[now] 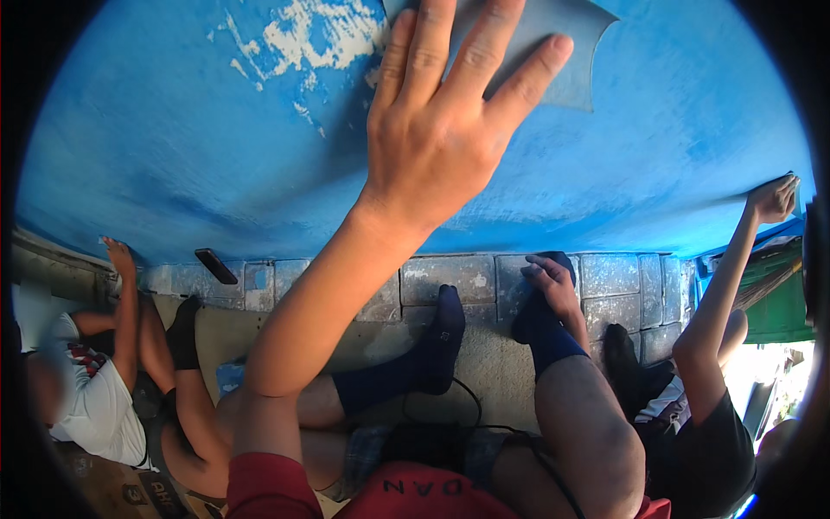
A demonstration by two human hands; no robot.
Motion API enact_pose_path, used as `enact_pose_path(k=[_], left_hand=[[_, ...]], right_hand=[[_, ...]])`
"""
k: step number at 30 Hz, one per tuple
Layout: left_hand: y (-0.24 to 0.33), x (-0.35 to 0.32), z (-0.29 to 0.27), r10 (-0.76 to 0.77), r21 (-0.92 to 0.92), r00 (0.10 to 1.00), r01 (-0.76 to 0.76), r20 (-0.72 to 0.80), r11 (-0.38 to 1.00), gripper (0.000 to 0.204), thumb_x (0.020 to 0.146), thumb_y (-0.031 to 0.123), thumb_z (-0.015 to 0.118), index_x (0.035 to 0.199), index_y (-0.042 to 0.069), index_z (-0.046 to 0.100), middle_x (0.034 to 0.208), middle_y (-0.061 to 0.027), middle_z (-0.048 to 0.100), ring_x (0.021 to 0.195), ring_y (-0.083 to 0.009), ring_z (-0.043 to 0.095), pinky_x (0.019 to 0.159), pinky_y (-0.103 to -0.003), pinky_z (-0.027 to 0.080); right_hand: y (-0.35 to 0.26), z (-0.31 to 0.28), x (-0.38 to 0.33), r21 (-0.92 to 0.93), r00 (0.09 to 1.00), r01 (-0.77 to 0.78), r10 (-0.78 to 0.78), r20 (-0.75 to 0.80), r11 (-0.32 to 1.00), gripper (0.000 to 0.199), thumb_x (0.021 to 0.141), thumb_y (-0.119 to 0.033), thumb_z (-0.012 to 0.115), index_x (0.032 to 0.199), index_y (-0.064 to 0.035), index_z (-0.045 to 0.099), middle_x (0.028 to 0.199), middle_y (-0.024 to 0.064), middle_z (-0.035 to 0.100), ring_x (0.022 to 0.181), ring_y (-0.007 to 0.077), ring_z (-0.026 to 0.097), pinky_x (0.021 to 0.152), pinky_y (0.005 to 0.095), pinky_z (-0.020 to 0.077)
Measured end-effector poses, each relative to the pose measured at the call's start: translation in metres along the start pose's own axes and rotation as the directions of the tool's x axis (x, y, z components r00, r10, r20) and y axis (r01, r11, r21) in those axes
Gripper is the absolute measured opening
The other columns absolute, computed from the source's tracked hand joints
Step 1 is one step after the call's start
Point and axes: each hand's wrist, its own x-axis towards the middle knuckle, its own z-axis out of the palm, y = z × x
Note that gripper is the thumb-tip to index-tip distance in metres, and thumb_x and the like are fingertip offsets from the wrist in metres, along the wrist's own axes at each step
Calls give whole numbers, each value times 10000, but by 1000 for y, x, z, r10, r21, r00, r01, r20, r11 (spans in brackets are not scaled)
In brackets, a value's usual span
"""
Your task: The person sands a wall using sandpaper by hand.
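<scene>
My left hand [437, 143] is stretched up over the blue wall [233, 164], its fingers spread and lying flat. Beneath them is a thin grey sheet [577, 85] with curling edges, which looks like sandpaper; its upper part runs out of view. Just left of these fingers, a white patch [320, 35] shows where the blue paint has worn off. Lower down, my right hand [558, 285] rests by the toes of my right foot in a navy sock [553, 342]. Its fingers are loosely stretched and slightly apart, with nothing clearly held in them.
A phone-like black object [215, 265] leans near the wall's foot, above grey paving blocks [445, 275]. At left sits a person in a white shirt [104, 406], one hand at the wall. Another in a black shirt [713, 450] reaches the wall at right. A dark cable [471, 394] lies near my legs.
</scene>
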Motion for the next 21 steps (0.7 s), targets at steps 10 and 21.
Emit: enact_pose_path(k=[10,21], left_hand=[[-31,-22,-15,8,88,1000,-9,9,996,497,924,160,624,1360,400,615,1563,-63,437,1440,-413,368,1148,-506,363],[-50,-16,-31,139,139,978,-161,157,977,552,846,93,707,1334,346,651,1543,-100,455,1444,-368,374,1159,-451,364]], right_hand=[[-4,1,-4,32,999,40,-40,-2,999,368,1022,-166,567,1308,66,585,1151,179,697,1090,232,663,978,334,508],[8,-2,4,-12,998,63,-63,11,998,400,1020,-211,577,1312,62,583,1143,194,702,1078,239,670,969,333,511]])
